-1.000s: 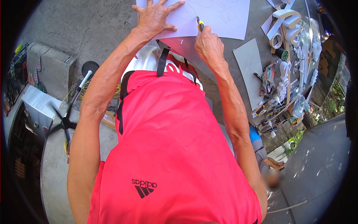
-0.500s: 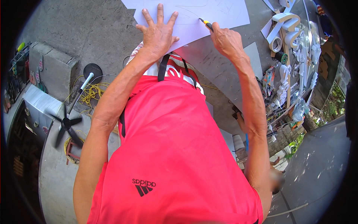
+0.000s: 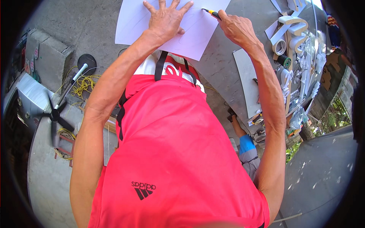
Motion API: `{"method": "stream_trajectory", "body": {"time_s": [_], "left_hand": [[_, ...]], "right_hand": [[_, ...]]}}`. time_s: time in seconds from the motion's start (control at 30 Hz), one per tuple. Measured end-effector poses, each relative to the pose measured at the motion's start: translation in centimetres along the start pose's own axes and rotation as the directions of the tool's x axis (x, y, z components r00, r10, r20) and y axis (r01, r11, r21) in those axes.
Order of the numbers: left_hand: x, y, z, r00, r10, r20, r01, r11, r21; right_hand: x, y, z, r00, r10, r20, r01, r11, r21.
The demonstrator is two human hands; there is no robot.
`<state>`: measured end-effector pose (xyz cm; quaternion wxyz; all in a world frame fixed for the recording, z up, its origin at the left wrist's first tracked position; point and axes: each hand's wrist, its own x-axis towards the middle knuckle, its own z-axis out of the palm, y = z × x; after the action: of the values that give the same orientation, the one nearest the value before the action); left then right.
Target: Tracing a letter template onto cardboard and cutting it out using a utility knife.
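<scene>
A white sheet (image 3: 131, 28) with thin curved lines drawn on it lies in front of me at the top of the view. Flat on the sheet, fingers spread, rests my left hand (image 3: 165, 23); some fingertips reach the picture's upper edge. My right hand (image 3: 239, 31) is closed around a yellow and black utility knife (image 3: 213, 14). The knife's tip points left and is at a drawn line near the sheet's right side, just right of my left hand's fingers. Whether the blade has gone into the sheet is too small to tell.
The grey tabletop (image 3: 216, 72) carries a pale strip (image 3: 245, 79). White cut-out shapes (image 3: 296, 28), a tape roll (image 3: 279, 47) and a green-black spool (image 3: 284, 60) lie at right. A fan (image 3: 56, 115), yellow cord (image 3: 84, 86) and concrete block (image 3: 45, 57) stand left. Another person's leg (image 3: 238, 127) shows below.
The sheet has turned and lies farther left, with its right edge now slanting beneath the knife. Both hands sit slightly higher in view. The knife stays in my right hand.
</scene>
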<state>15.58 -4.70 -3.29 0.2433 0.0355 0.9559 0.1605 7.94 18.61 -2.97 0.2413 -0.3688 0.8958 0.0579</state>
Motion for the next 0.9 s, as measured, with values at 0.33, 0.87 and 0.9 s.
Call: {"method": "stream_trajectory", "body": {"time_s": [0.33,0.87,0.9], "left_hand": [[0.5,0.5,0.2,0.999,-0.030,0.041,0.028,0.998,0.058],[0.3,1.3,0.0,0.996,-0.072,0.059,0.066,0.993,0.098],[0.3,1.3,0.0,0.995,-0.076,0.060,0.070,0.993,0.099]], "right_hand": [[0.1,0.1,-0.2,0.998,-0.060,0.016,0.060,0.998,0.034],[-0.5,-0.1,-0.8,0.997,-0.071,0.008,0.070,0.991,0.116],[-0.5,-0.2,-0.9,0.997,-0.071,0.008,0.069,0.991,0.116]]}}
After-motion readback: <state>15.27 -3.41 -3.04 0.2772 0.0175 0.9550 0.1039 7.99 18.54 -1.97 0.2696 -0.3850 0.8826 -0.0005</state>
